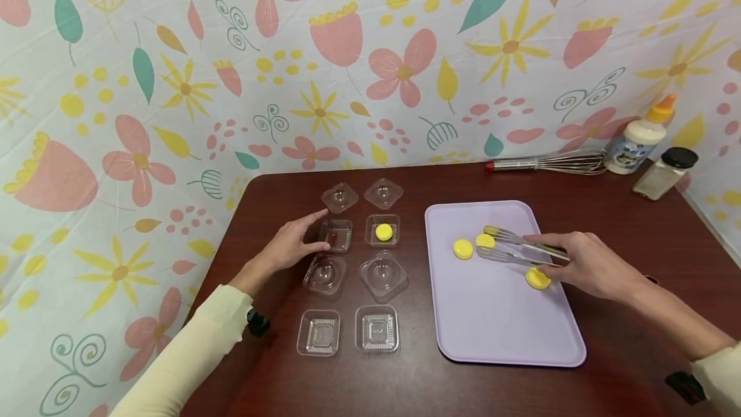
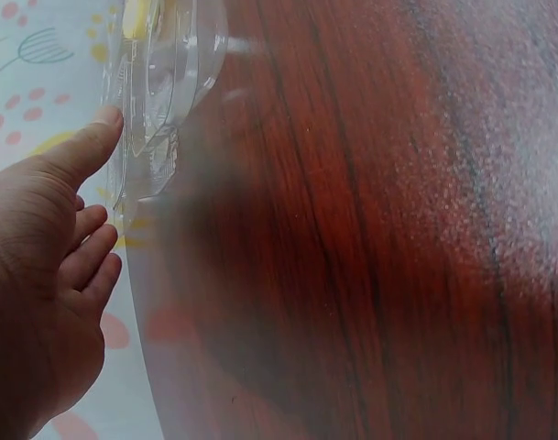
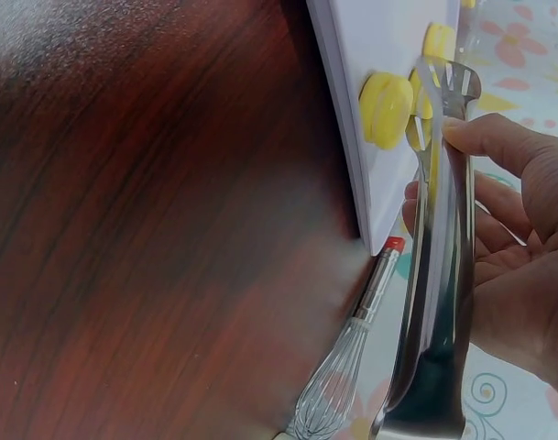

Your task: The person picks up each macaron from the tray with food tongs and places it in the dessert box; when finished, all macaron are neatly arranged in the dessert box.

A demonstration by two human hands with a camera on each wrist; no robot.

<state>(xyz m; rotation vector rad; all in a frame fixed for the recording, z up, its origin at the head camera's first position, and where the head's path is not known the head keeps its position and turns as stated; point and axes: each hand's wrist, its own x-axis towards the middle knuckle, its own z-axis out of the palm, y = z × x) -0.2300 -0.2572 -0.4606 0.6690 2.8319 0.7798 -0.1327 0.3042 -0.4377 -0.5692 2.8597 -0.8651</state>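
Observation:
My right hand (image 1: 599, 266) holds metal tongs (image 3: 434, 376) over the lilac tray (image 1: 503, 333), thumb on one arm and fingers at the other. The tongs' parted tips lie on either side of a yellow macaron (image 1: 485, 240). Two more macarons sit on the tray, one (image 1: 463, 249) to the left and one (image 1: 538, 278) nearer, below the tongs. My left hand (image 1: 292, 241) has its fingers extended, thumb and forefinger spread at the left edge of a clear plastic box base (image 1: 337, 235). Beside that, another clear base (image 1: 374, 221) contains a yellow macaron (image 1: 384, 231).
Clear domed lids (image 1: 383, 275) and two nearer box bases (image 1: 319, 333) stand in two columns left of the tray. Along the back right lie a whisk (image 1: 570, 161), a squeeze bottle (image 1: 635, 143) and a black-capped jar (image 1: 664, 174). A floral cloth hangs behind the dark wooden table (image 1: 648, 224).

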